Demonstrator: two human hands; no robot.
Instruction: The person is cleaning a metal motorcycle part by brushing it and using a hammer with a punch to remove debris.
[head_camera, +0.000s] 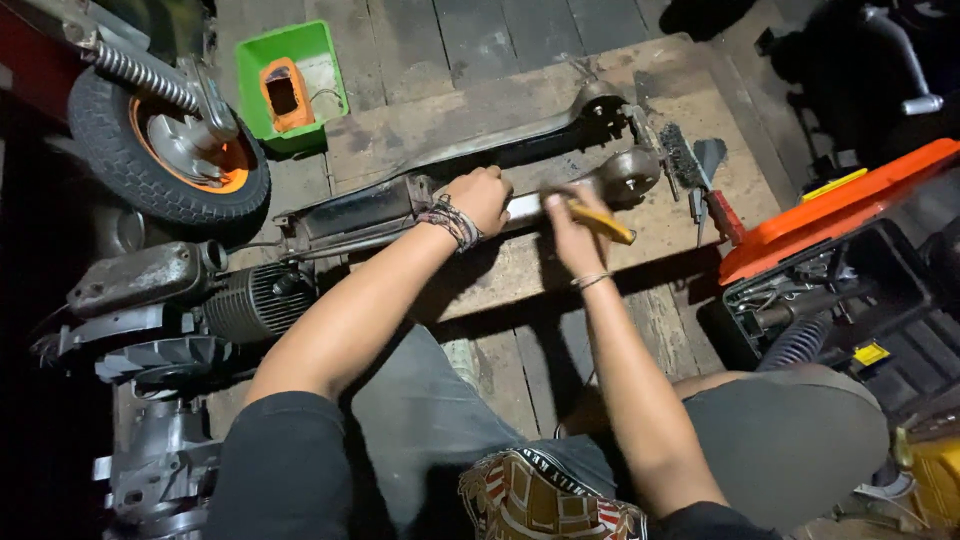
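A long grey metal shaft part (390, 208) lies across a wooden board (690, 85), with a rounded hub (628, 172) at its right end. My left hand (483, 197), with cord bracelets on the wrist, grips the shaft near its middle. My right hand (568, 228) is closed around a yellow-handled tool (604, 224) held against the shaft just right of the left hand. A second curved metal arm (520, 130) lies behind the shaft.
A small tyre on an orange wheel (170, 150) with a spring stands at the upper left beside a green plastic tub (290, 85). A finned engine (250, 300) lies left. An open orange-lidded toolbox (830, 250) sits right; a wire brush (685, 155) lies by the hub.
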